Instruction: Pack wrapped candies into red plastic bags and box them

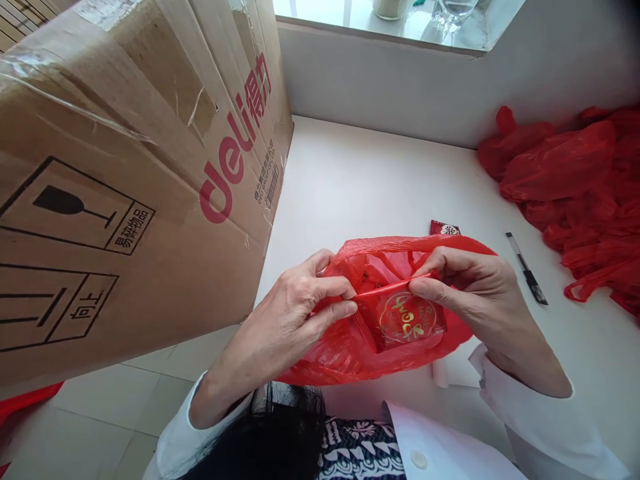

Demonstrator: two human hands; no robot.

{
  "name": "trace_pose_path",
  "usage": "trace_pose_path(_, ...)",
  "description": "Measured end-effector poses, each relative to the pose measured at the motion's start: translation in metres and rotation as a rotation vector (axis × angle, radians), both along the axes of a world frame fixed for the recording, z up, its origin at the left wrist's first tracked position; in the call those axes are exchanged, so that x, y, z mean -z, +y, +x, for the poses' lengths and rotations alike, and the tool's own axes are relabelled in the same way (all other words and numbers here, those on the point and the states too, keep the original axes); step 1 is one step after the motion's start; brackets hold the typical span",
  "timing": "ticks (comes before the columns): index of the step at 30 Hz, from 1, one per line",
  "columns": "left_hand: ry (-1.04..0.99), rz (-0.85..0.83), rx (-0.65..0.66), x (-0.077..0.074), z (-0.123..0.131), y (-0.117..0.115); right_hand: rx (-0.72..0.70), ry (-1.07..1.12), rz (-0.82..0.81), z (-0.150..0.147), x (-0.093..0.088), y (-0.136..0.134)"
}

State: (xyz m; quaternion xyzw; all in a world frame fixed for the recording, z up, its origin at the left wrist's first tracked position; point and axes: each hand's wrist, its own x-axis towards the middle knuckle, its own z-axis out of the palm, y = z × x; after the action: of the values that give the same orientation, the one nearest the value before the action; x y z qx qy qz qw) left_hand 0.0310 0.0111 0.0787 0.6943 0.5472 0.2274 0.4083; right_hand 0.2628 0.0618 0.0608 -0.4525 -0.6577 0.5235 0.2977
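A small red packet (pixel 410 321) with gold lettering lies over the opening of a thin red plastic bag (pixel 345 357). My left hand (pixel 305 303) pinches the left end of the packet's upper edge between thumb and fingers. At the right end of that same edge, my right hand (pixel 467 280) pinches it with thumb and index finger. The edge is stretched between the two hands. More red wrapping shows inside the bag behind the packet, too unclear to tell apart.
A large cardboard box (pixel 200 167) stands at the left. A pen (pixel 527 270) and a dark red packet (pixel 444 228) lie on the white table (pixel 360 180). Red plastic bags (pixel 575 187) are heaped at the right. A window sill (pixel 340 23) holds glassware.
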Motion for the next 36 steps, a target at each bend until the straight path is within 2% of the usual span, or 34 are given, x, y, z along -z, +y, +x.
trace_pose_path(4,0.095,0.096,-0.069,0.004,0.002,0.0,0.093,-0.132,0.184,0.0,-0.002,0.001)
trace_pose_path(7,0.297,0.187,-0.158,0.01,0.007,-0.004,0.163,-0.446,0.518,0.001,-0.003,0.004)
trace_pose_path(10,0.473,0.195,-0.137,0.013,0.013,-0.013,0.086,-0.764,0.746,-0.001,-0.003,0.004)
trace_pose_path(13,0.538,0.212,-0.118,0.009,0.016,-0.02,-0.084,-0.836,0.783,-0.008,0.0,0.002)
trace_pose_path(15,0.57,0.236,-0.138,0.006,0.017,-0.022,-0.089,-0.936,0.852,-0.016,0.002,0.0)
trace_pose_path(18,0.621,0.263,-0.175,0.002,0.017,-0.023,0.024,-1.166,1.059,-0.027,0.006,-0.008)
trace_pose_path(19,0.621,0.272,-0.171,0.002,0.017,-0.022,0.007,-1.169,1.113,-0.03,0.008,-0.011)
trace_pose_path(20,0.613,0.283,-0.164,0.002,0.017,-0.022,-0.07,-1.12,1.135,-0.032,0.011,-0.013)
trace_pose_path(23,0.581,0.301,-0.14,0.004,0.017,-0.021,-0.439,-0.909,1.017,-0.033,0.03,-0.021)
trace_pose_path(25,0.576,0.298,-0.143,0.006,0.016,-0.021,-0.55,-0.91,0.909,-0.03,0.047,-0.024)
trace_pose_path(28,0.577,0.294,-0.151,0.006,0.015,-0.022,-0.492,-1.005,0.833,-0.028,0.068,-0.03)
trace_pose_path(30,0.57,0.289,-0.152,0.006,0.014,-0.023,-0.456,-1.035,0.789,-0.028,0.071,-0.034)
trace_pose_path(34,0.553,0.264,-0.164,0.006,0.012,-0.023,-0.438,-1.103,0.647,-0.023,0.051,-0.038)
trace_pose_path(36,0.548,0.258,-0.168,0.005,0.011,-0.023,-0.401,-1.02,0.545,-0.013,0.037,-0.035)
